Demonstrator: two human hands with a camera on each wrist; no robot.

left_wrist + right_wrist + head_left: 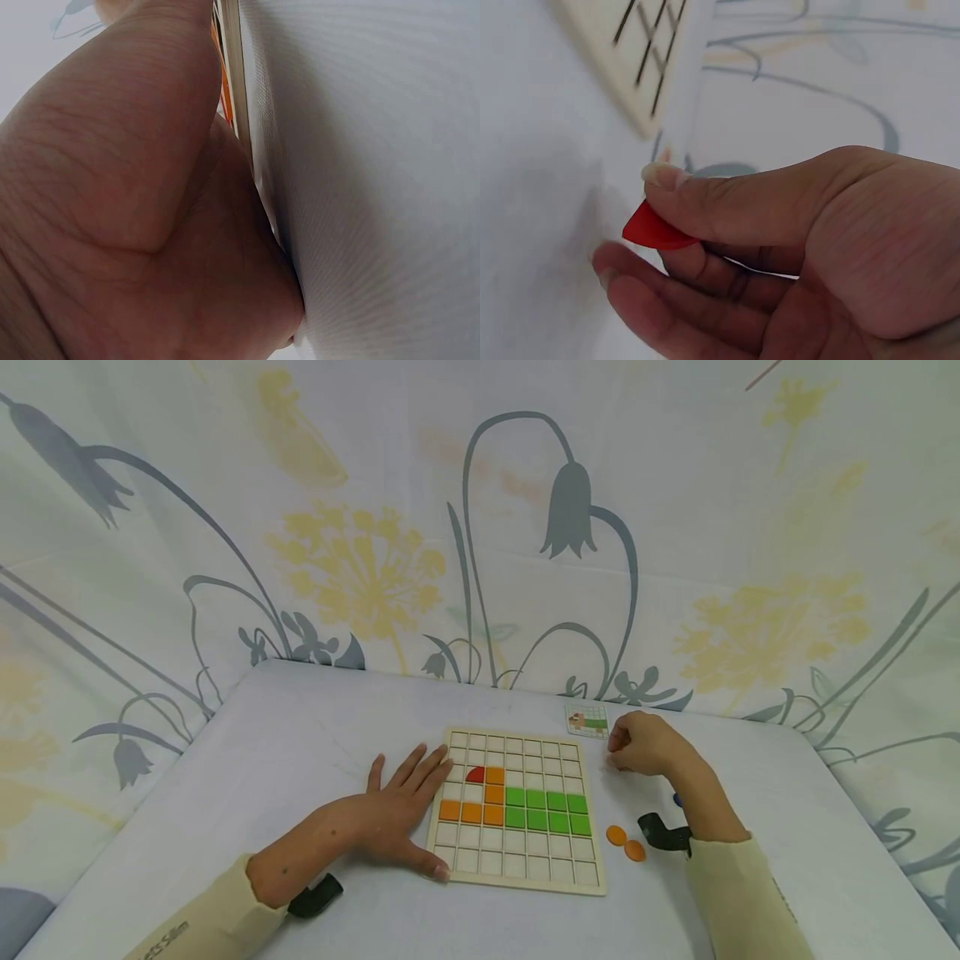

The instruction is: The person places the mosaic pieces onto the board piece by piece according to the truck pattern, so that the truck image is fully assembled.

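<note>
My left hand [397,822] lies spread on the table, its fingertips and thumb at the left edge of a wooden grid board [517,886]. In the left wrist view, the palm [112,150] fills most of the picture. Thumb and index finger of my right hand [648,743] pinch a red quarter-circle piece [652,229], with the other fingers loosely curled; this hand is right of the board, just beside a picture card [587,721]. On the board sit orange squares [494,795], two rows of green squares [536,798] and another red quarter-circle [476,774].
Two orange discs [616,836] lie right of the board. Partly hidden by the right forearm is a small blue piece [677,799]. Black wrist devices [318,897] show at both wrists. A flower-patterned cloth [510,568] hangs behind the white table.
</note>
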